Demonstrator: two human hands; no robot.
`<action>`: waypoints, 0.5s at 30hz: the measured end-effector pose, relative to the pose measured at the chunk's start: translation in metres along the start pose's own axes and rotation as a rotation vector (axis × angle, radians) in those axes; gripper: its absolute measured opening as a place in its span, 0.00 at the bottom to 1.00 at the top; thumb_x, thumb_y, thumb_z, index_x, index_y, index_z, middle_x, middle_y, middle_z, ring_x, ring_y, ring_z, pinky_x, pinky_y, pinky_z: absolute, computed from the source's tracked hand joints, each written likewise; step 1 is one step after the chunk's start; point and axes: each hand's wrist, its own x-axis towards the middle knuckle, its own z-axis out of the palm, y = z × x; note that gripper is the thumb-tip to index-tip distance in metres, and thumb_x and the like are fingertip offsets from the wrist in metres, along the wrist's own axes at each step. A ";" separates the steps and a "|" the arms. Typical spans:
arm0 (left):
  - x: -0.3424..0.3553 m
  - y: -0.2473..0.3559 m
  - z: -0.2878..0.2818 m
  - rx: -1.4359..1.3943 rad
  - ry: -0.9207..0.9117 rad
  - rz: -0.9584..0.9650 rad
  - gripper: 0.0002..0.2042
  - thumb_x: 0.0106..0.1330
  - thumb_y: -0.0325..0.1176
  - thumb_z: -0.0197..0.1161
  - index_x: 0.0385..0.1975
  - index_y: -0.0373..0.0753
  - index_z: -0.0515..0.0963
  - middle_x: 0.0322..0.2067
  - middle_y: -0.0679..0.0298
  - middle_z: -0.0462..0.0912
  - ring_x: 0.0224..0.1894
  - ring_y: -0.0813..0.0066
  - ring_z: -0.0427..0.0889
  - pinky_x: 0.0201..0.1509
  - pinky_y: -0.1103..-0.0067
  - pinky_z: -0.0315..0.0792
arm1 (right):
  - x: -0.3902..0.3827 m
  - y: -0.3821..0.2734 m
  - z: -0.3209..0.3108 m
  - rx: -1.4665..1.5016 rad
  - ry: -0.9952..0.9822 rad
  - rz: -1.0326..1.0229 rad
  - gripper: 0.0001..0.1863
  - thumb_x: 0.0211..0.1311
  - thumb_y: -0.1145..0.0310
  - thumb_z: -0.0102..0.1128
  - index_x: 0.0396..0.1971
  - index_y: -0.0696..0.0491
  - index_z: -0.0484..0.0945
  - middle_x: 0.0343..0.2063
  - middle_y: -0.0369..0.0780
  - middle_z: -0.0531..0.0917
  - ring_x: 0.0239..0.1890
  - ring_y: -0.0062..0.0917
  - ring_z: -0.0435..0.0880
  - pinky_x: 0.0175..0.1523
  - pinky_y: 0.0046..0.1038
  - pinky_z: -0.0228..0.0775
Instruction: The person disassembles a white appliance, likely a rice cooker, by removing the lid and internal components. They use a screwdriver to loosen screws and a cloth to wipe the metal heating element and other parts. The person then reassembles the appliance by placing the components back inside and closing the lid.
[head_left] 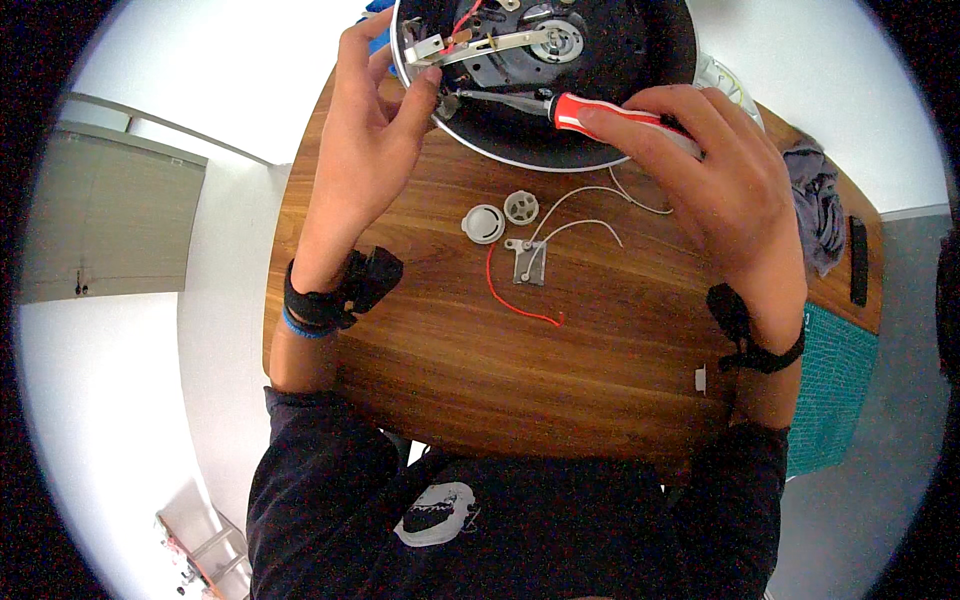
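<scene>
While the right hand (735,175) grips a screwdriver (580,112), the left hand (370,150) pinches a rim (560,169)

The rim edges a round black housing (540,145) at the wooden table's (420,350) far side; the screwdriver's tip lies just beside the left thumb (420,98). Nearer lies a wired plate (536,268).

Grey cloth (818,210), green mat (838,385)

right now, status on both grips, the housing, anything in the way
Right grip on red-handled screwdriver, tip inside round black housing. Left grip on its rim, close to screwdriver tip. Wired grey plate on table, clear of screwdriver.
</scene>
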 end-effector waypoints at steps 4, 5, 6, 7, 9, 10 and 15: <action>0.001 -0.006 0.000 0.002 0.013 0.030 0.26 0.80 0.28 0.58 0.73 0.44 0.56 0.62 0.53 0.79 0.47 0.75 0.87 0.45 0.79 0.85 | 0.001 -0.003 -0.007 0.012 -0.026 0.028 0.23 0.59 0.77 0.65 0.53 0.40 0.88 0.40 0.38 0.85 0.39 0.36 0.85 0.42 0.34 0.78; 0.002 -0.012 -0.003 0.020 0.007 0.048 0.26 0.80 0.28 0.59 0.73 0.44 0.56 0.62 0.53 0.80 0.45 0.76 0.87 0.43 0.80 0.84 | 0.001 -0.004 -0.008 0.024 -0.033 0.038 0.24 0.58 0.77 0.66 0.53 0.40 0.88 0.40 0.39 0.85 0.39 0.36 0.85 0.42 0.34 0.78; 0.003 -0.015 -0.005 0.039 0.002 0.064 0.26 0.80 0.28 0.59 0.73 0.44 0.56 0.62 0.54 0.80 0.43 0.78 0.87 0.41 0.81 0.83 | 0.001 -0.005 -0.010 0.040 -0.040 0.046 0.24 0.58 0.77 0.66 0.53 0.40 0.88 0.40 0.39 0.85 0.38 0.37 0.85 0.42 0.34 0.78; 0.004 -0.015 -0.006 0.047 -0.003 0.063 0.27 0.80 0.28 0.59 0.72 0.43 0.56 0.61 0.54 0.81 0.41 0.79 0.86 0.39 0.82 0.82 | 0.000 -0.006 -0.011 0.055 -0.047 0.054 0.24 0.57 0.77 0.67 0.53 0.40 0.88 0.40 0.39 0.85 0.38 0.37 0.85 0.41 0.35 0.78; 0.003 -0.015 -0.007 0.062 -0.009 0.061 0.27 0.79 0.28 0.60 0.72 0.43 0.56 0.60 0.55 0.82 0.37 0.83 0.84 0.35 0.84 0.78 | 0.000 -0.007 -0.010 0.088 -0.057 0.054 0.26 0.54 0.79 0.68 0.53 0.41 0.88 0.40 0.39 0.85 0.38 0.37 0.85 0.42 0.35 0.78; 0.003 -0.016 -0.007 0.047 0.007 0.058 0.27 0.79 0.29 0.60 0.72 0.43 0.56 0.59 0.55 0.82 0.36 0.83 0.83 0.34 0.84 0.77 | 0.000 -0.007 -0.010 0.106 -0.062 0.052 0.27 0.53 0.80 0.68 0.53 0.42 0.88 0.40 0.39 0.85 0.38 0.38 0.85 0.42 0.35 0.79; 0.003 0.026 0.000 -0.009 -0.049 0.026 0.23 0.79 0.18 0.52 0.70 0.40 0.58 0.59 0.53 0.78 0.49 0.75 0.81 0.42 0.80 0.80 | 0.001 -0.010 -0.027 0.290 -0.120 0.156 0.30 0.47 0.85 0.66 0.53 0.48 0.87 0.42 0.42 0.85 0.42 0.37 0.86 0.45 0.33 0.79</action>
